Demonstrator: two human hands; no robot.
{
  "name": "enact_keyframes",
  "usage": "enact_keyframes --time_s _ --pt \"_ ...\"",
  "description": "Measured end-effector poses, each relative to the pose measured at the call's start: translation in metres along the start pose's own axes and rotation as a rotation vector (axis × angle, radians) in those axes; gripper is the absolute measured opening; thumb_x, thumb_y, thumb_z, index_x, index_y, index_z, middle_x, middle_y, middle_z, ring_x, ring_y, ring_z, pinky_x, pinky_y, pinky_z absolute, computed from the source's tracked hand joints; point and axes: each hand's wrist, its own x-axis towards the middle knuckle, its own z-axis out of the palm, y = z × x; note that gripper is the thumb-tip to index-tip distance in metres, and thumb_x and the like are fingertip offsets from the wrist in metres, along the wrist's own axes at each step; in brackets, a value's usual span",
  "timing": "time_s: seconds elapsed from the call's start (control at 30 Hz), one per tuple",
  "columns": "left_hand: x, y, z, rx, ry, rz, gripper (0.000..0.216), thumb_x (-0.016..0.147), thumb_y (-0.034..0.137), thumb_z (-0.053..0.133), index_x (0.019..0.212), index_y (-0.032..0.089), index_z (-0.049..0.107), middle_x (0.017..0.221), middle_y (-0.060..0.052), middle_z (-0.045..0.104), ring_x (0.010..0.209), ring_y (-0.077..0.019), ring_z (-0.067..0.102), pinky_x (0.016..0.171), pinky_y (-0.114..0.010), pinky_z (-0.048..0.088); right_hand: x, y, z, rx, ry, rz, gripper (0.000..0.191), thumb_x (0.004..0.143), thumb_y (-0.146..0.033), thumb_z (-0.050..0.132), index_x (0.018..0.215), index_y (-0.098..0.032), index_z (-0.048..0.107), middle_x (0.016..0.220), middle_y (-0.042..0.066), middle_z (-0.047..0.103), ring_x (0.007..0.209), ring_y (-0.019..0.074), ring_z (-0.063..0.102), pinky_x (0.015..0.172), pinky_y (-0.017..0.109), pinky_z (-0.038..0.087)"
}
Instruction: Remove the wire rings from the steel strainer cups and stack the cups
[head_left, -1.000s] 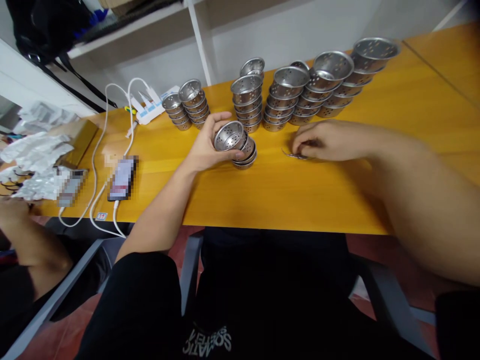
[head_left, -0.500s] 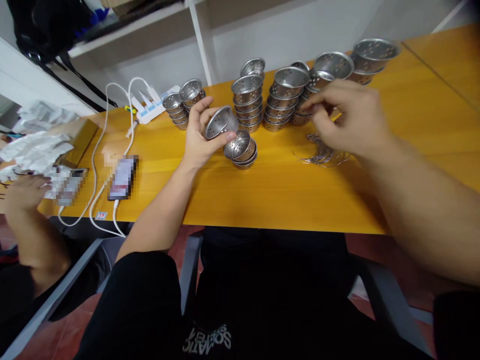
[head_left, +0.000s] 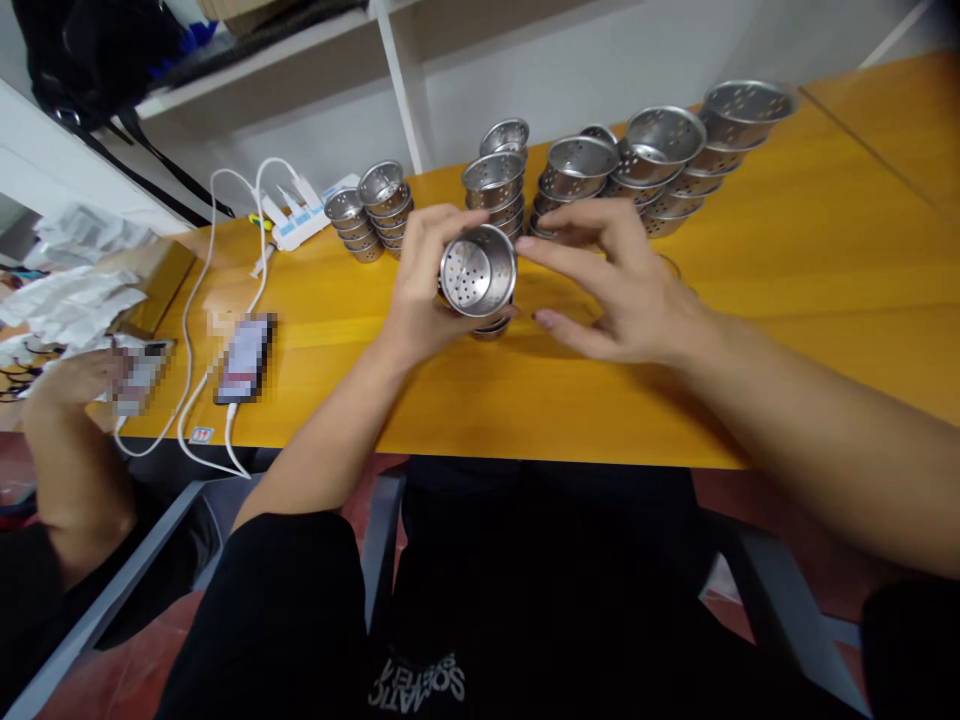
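Observation:
My left hand (head_left: 420,300) is closed round a perforated metal cup (head_left: 478,270), held above the yellow table (head_left: 787,300) with its mouth tilted toward me. My right hand (head_left: 622,290) is right beside the cup. Its forefinger and thumb pinch a thin wire ring (head_left: 559,295) that barely shows. Under the cup a short stack of the same cups (head_left: 491,326) rests on the table. A pile of wire rings (head_left: 670,266) peeks out behind my right hand.
Several stacks of perforated cups (head_left: 577,170) line the back of the table, from the left stack (head_left: 371,215) to the far right stack (head_left: 742,110). On the left lie a phone (head_left: 244,355), a white power strip (head_left: 300,215) with cables, crumpled white wrappers (head_left: 67,300), and another person's hand (head_left: 75,375).
My left hand lifted one cup off the short stack and turned it toward me. My right hand picked a wire ring from the pile and brought it left to the cup.

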Motion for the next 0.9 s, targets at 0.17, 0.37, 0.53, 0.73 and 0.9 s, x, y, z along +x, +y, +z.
enact_keyframes --time_s 0.17,0.37,0.53,0.73,0.9 --pt "-0.004 0.045 0.004 -0.042 -0.104 -0.026 0.112 0.103 0.115 0.078 0.185 0.044 0.052 0.178 -0.01 0.071 0.18 -0.0499 0.068 0.149 -0.083 0.061 0.005 -0.01 0.007 0.074 -0.132 0.004 0.09 0.12 -0.056 0.093 0.201 -0.054 0.054 0.214 0.008 0.037 0.196 0.0561 0.043 0.157 0.088 0.048" --pt "-0.002 0.044 -0.004 0.041 -0.178 -0.031 0.095 0.109 0.109 0.076 0.177 0.045 0.061 0.181 -0.007 0.073 0.186 -0.0477 0.064 0.153 -0.085 0.057 0.001 -0.007 -0.003 0.083 -0.249 0.146 0.064 0.12 -0.066 0.09 0.18 -0.049 0.076 0.211 0.005 0.04 0.196 0.0552 0.041 0.159 0.086 0.045" --pt "0.0 0.035 -0.007 0.075 -0.163 0.017 0.106 0.106 0.118 0.066 0.183 0.045 0.06 0.185 -0.009 0.07 0.187 -0.0522 0.061 0.148 -0.085 0.059 0.003 -0.007 -0.012 0.101 -0.195 0.214 0.053 0.126 -0.073 0.076 0.17 -0.044 0.08 0.189 0.013 0.063 0.179 0.0519 0.062 0.15 0.081 0.057" --pt "0.004 0.028 0.005 0.05 -0.178 0.056 0.117 0.099 0.13 0.048 0.18 0.047 0.064 0.18 -0.009 0.073 0.182 -0.0492 0.067 0.151 -0.084 0.056 0.004 -0.005 -0.01 0.165 -0.115 0.206 0.04 0.124 -0.071 0.081 0.151 -0.043 0.087 0.161 0.012 0.079 0.155 0.0464 0.077 0.137 0.074 0.065" --pt "0.006 0.039 -0.007 0.042 -0.248 0.022 0.116 0.096 0.127 0.065 0.18 0.047 0.07 0.183 -0.008 0.074 0.185 -0.051 0.065 0.154 -0.085 0.054 0.003 -0.003 -0.009 0.202 -0.07 0.243 0.041 0.121 -0.077 0.082 0.15 -0.049 0.088 0.15 0.009 0.081 0.148 0.0437 0.079 0.132 0.077 0.069"
